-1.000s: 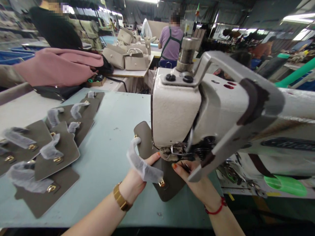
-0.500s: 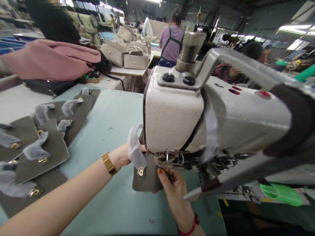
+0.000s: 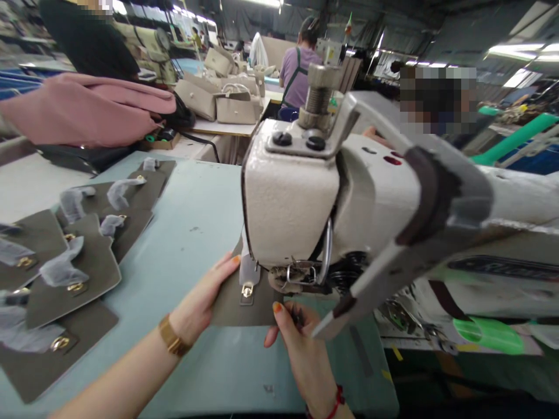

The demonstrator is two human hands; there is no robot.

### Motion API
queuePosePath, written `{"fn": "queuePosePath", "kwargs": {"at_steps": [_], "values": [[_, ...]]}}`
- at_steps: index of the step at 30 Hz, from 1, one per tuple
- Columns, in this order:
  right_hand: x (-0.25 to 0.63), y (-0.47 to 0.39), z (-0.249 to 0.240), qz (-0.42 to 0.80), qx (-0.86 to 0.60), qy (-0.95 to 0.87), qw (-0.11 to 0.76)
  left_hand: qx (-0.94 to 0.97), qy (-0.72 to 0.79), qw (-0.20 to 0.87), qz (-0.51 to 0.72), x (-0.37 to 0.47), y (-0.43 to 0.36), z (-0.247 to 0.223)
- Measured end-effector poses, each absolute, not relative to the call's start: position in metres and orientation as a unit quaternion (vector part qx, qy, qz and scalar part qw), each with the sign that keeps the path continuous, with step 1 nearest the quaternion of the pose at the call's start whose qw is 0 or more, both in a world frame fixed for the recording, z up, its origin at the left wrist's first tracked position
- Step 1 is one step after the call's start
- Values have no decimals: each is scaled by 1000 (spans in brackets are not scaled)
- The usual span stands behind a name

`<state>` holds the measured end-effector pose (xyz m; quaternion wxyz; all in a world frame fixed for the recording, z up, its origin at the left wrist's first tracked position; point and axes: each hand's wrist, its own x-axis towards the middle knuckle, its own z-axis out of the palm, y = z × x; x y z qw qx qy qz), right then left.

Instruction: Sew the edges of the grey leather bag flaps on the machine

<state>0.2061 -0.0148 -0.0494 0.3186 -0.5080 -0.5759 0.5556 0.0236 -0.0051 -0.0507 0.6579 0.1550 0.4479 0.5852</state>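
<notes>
A grey-brown panel (image 3: pixel 231 308) with a gold clasp (image 3: pixel 247 291) and a wrapped strap (image 3: pixel 250 270) lies partly under the head of a white sewing machine (image 3: pixel 290 198). At the panel's left edge, my left hand (image 3: pixel 205 291) grips it, thumb on top and the other fingers mostly hidden. My right hand (image 3: pixel 299 329) is curled beside the panel's right corner, below the needle area. Small dark metal blades, seemingly of snips (image 3: pixel 297 314), show within its fingers.
Several similar panels (image 3: pixel 74 262) with wrapped straps overlap on the left of the pale blue table (image 3: pixel 192 233). Behind them lies pink material (image 3: pixel 96 110). Beige bags (image 3: pixel 236 105) and a person in purple (image 3: pixel 297 73) are farther back. A metal lever (image 3: pixel 393 233) juts out at right.
My left hand has moved left and down from beside the machine head. More of the panel shows, spread farther left, and its strap is now partly behind the machine head.
</notes>
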Motion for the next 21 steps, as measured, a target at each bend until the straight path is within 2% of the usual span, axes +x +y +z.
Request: {"fn": "queuePosePath", "kwargs": {"at_steps": [3,7,11,15,21], "values": [[206,-22,-48,570,-507,-555,331,90,382,657,643,46,-46,-67],[204,-27,-46,612,-475,-530,344,129,339,670,648,81,-69,-68],[207,-28,-42,606,-459,-543,358,153,461,660,574,88,-64,-65],[214,-28,-43,634,-443,-535,341,193,596,600,497,77,-62,-68],[221,-23,-51,670,-463,-467,343,244,618,600,446,70,-64,-66]]}}
